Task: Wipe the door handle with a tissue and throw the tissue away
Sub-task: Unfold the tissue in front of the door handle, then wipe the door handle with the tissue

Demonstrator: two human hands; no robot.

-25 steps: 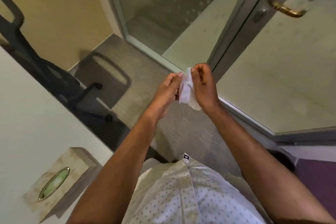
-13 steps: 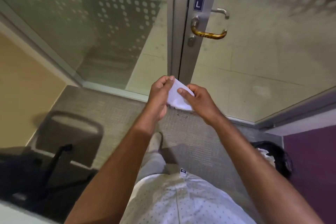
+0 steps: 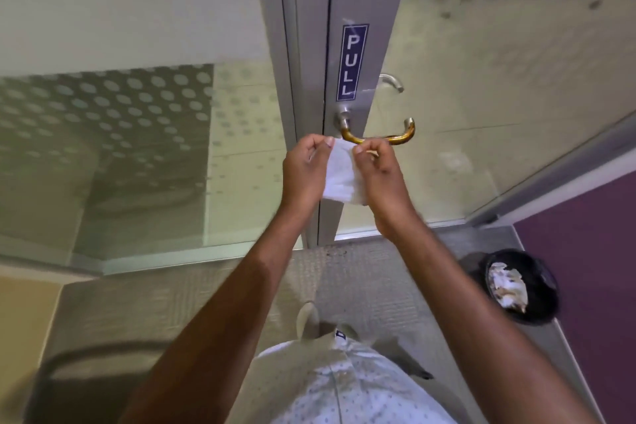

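Observation:
A white tissue [image 3: 342, 173] hangs stretched between both hands. My left hand [image 3: 303, 172] pinches its upper left corner and my right hand [image 3: 382, 175] pinches its upper right edge. Both hands are just below the brass-coloured door handle [image 3: 395, 138], a curved bar on the grey door frame under a blue PULL sign [image 3: 351, 62]. My right fingertips overlap the bar's lower edge; whether they touch it I cannot tell. A black waste bin [image 3: 537, 289] holding crumpled paper stands on the floor at the lower right.
The glass door [image 3: 499, 86] is to the right of the frame, a fixed glass panel [image 3: 137, 148] to the left. A purple wall [image 3: 592, 268] runs beside the bin. A dark chair [image 3: 89, 385] sits at the lower left on the carpet.
The view has swung toward the door. Both hands, still holding the tissue, have risen close under the handle. The tissue is spread wider between them. The bin has come into view.

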